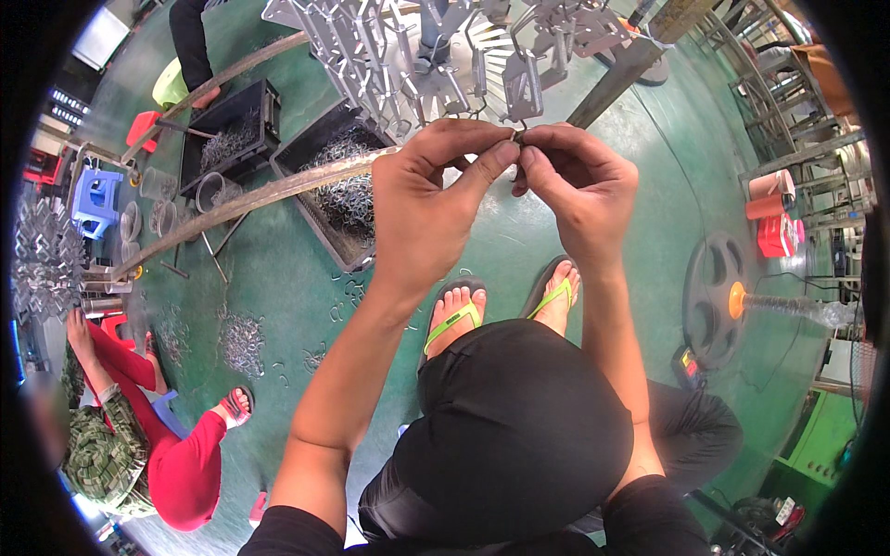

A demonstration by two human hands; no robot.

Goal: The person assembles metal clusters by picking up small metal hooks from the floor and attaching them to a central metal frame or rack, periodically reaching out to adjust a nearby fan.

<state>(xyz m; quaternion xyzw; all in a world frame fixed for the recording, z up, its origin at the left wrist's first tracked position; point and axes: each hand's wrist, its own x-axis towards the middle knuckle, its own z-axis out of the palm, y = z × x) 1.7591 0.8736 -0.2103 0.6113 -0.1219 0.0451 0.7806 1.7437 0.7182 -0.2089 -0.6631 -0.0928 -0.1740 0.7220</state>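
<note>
My left hand (434, 190) and my right hand (584, 185) meet just below a rack of hanging metal parts. Thumb and fingertips of each hand are closed in a pinch on a small metal hook (518, 134), mostly hidden by the fingers. Directly above it hangs a bent grey metal bracket (524, 88). More grey metal brackets (362, 56) dangle in rows from wire hooks around a central post (434, 44).
Black crates (348, 250) of loose metal hooks stand left, by a long wooden pole (278, 192). Hooks (243, 343) litter the green floor. A co-worker in red trousers (190, 473) sits at lower left. A large wheel-shaped base (714, 306) lies right; a slanted beam (626, 69) rises upper right.
</note>
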